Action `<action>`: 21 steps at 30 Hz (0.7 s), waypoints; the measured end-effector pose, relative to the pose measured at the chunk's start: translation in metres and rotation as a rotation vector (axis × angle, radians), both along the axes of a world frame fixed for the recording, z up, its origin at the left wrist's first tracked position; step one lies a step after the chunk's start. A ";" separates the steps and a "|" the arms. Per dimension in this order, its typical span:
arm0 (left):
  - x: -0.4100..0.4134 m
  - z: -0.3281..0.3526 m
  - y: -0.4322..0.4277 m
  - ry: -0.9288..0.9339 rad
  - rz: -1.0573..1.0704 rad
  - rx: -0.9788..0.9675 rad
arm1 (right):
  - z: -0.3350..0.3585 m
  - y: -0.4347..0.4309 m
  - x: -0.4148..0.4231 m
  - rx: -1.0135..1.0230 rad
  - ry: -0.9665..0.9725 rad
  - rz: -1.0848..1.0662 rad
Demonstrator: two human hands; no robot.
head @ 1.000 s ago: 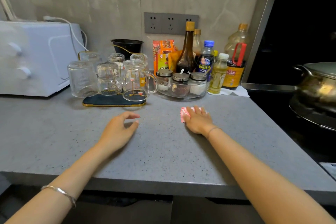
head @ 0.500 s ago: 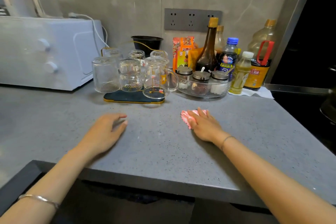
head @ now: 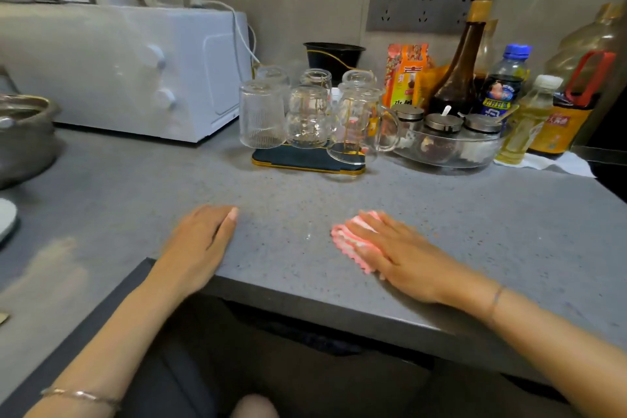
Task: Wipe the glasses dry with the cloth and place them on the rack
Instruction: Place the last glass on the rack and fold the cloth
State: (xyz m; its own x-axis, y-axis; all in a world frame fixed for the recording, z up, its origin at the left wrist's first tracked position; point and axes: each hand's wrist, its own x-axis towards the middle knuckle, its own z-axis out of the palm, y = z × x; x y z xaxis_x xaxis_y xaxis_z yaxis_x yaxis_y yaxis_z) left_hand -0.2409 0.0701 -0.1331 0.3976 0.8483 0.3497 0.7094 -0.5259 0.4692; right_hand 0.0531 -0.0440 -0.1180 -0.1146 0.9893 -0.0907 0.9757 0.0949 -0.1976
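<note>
Open counter in front, crowded back row.
A bare stretch of counter (head: 424,207) runs from the near edge to the rack (head: 298,159). Upturned glasses (head: 263,114) fill the rack. A white oven (head: 135,71) stands just to its left, a tray of jars (head: 444,151) just to its right, and bottles (head: 458,78) behind.

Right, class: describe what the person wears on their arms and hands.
Both forearms are bare, with no sleeves or gloves in view. A thin silvery bangle circles the wrist behind the left hand. A thin dark cord circles the wrist behind the right hand. No rings show.
</note>
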 end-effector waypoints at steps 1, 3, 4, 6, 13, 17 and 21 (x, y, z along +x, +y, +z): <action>-0.003 -0.001 0.000 -0.009 -0.004 0.023 | 0.000 0.000 0.010 -0.013 -0.026 -0.071; -0.005 -0.003 -0.003 -0.025 0.006 0.055 | 0.001 0.010 0.020 -0.016 -0.044 -0.200; -0.005 -0.003 -0.003 -0.027 0.013 0.071 | 0.002 0.017 0.019 -0.013 -0.032 -0.247; -0.007 -0.003 -0.006 -0.029 0.025 0.087 | -0.002 0.043 0.007 -0.001 0.009 -0.279; -0.016 -0.002 -0.006 -0.033 0.050 0.066 | -0.014 0.111 -0.107 0.050 0.068 0.013; -0.032 0.006 0.002 -0.051 0.172 0.082 | -0.006 0.071 -0.126 0.074 0.086 0.196; -0.057 0.013 0.018 -0.094 0.284 0.101 | 0.003 0.055 -0.127 -0.001 0.068 0.287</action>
State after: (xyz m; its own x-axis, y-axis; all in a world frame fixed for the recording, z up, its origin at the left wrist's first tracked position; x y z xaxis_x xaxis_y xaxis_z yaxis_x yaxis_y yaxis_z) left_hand -0.2977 0.0885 -0.1199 0.1115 0.8800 0.4616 0.7909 -0.3598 0.4950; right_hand -0.0736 0.0113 -0.1148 -0.3959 0.9153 -0.0737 0.8932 0.3652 -0.2621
